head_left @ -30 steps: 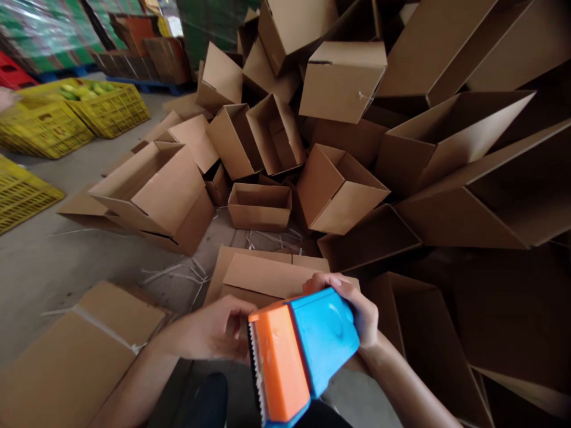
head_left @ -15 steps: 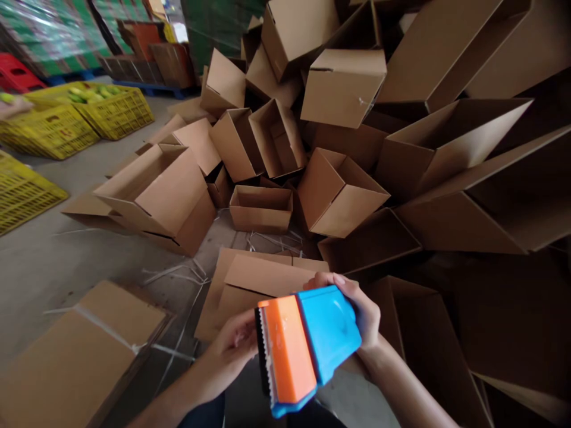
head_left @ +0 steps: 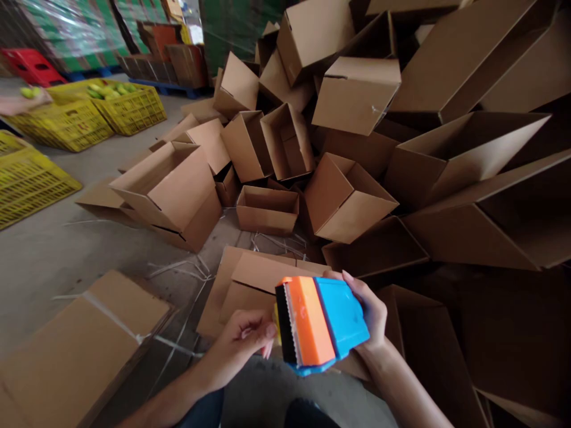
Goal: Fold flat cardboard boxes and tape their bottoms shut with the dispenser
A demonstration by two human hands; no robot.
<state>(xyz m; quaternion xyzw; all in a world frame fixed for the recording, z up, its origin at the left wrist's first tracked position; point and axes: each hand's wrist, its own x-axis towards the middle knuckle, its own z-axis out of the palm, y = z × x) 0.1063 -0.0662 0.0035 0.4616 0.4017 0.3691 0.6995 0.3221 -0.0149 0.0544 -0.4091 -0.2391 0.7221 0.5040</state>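
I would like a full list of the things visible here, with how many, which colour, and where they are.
Cardboard boxes: many, brown, heaped centre and right.
Flattened carton: one, brown, beyond the hands.
Strapped flat cartons: one bundle, brown, lower left.
Plastic strapping: several strips, white, on the floor.
Crates: at least three, yellow, left.
Fruit: many, yellow-green, in a crate.
Red crate: one, red, far upper left.
Tape dispenser: one, orange and blue, between the hands.
Co-worker's hand: one, left edge.
Left hand: one, curled at the dispenser's orange end.
Right hand: one, holding the dispenser's blue side.
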